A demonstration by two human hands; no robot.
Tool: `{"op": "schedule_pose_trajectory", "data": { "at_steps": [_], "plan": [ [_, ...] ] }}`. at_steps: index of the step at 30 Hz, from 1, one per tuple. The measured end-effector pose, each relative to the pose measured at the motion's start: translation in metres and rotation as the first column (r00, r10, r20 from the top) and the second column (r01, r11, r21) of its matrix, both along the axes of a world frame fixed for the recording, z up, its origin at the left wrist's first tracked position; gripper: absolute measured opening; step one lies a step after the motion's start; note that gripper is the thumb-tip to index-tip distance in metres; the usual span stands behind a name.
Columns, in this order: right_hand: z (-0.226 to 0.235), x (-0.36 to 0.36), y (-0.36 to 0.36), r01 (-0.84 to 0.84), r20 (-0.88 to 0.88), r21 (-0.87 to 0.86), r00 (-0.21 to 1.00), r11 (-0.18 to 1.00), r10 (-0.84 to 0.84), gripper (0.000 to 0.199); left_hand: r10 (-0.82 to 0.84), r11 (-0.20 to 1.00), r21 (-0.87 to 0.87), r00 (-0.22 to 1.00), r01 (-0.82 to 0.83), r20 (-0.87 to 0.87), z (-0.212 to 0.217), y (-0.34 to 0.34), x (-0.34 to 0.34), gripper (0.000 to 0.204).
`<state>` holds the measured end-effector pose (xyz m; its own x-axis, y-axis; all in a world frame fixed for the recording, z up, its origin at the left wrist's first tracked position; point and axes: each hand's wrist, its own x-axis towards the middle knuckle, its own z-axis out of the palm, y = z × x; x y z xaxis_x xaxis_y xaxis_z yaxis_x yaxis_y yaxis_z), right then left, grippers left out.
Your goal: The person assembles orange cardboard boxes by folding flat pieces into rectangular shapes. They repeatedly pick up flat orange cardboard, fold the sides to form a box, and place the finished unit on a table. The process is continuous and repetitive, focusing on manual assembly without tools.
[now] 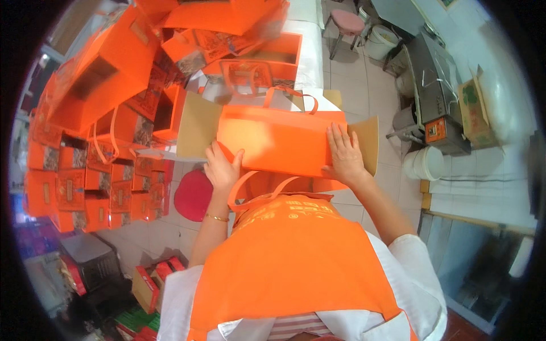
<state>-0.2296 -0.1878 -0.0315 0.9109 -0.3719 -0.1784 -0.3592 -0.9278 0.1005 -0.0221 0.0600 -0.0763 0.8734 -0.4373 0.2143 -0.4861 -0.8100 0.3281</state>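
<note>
In front of me an orange gift box (pixel 273 139) lies with a broad plain panel facing up. Tan inner flaps stand out at both ends, the left flap (pixel 196 128) and the right flap (pixel 368 145). My left hand (pixel 223 166) holds the box's near left corner, thumb on the edge and fingers bent. Flat on the right end of the panel rests my right hand (pixel 345 152), fingers stretched out and thumb at the near edge. One ribbon handle (pixel 293 94) arches at the far side; another ribbon handle (pixel 256 184) hangs toward my orange apron (pixel 296 256).
Stacked orange boxes (pixel 91 176) rise at the left, and more open boxes (pixel 250 51) crowd the far side of the table. A red stool (pixel 191 196) stands at lower left. Along the right are a white bucket (pixel 425 163), a metal cabinet (pixel 432 85) and a carton (pixel 476 113).
</note>
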Motion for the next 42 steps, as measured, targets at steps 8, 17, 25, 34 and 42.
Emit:
{"op": "schedule_pose_trajectory", "data": {
  "at_steps": [8, 17, 25, 34, 42],
  "plan": [
    [-0.042, -0.002, 0.024, 0.071, 0.125, -0.362, 0.992, 0.929, -0.027, 0.098, 0.131, 0.991, 0.005, 0.988, -0.131, -0.078, -0.018, -0.002, -0.01, 0.085],
    [-0.027, -0.012, 0.031, 0.106, 0.043, 0.347, 0.991, 0.932, -0.129, 0.114, 0.034, 0.987, -0.151, 0.995, -0.048, -0.089, -0.023, 0.009, -0.019, 0.08],
    [-0.019, -0.017, 0.014, 0.06, 0.018, 0.437, 0.997, 0.898, -0.075, 0.115, -0.372, 0.614, -0.755, 0.76, -0.23, -0.533, -0.004, 0.043, -0.03, 0.057],
    [-0.037, -0.021, 0.002, -0.097, 0.011, 0.396, 0.995, 0.913, 0.101, 0.11, -0.566, 0.801, 0.139, 0.812, 0.582, -0.139, 0.002, 0.014, -0.041, 0.08],
    [-0.115, -0.044, 0.029, -0.241, 0.202, 0.37, 0.963, 0.897, 0.176, 0.067, -0.716, 0.534, 0.244, 0.586, 0.81, -0.379, -0.041, 0.013, -0.03, 0.061]
  ]
}}
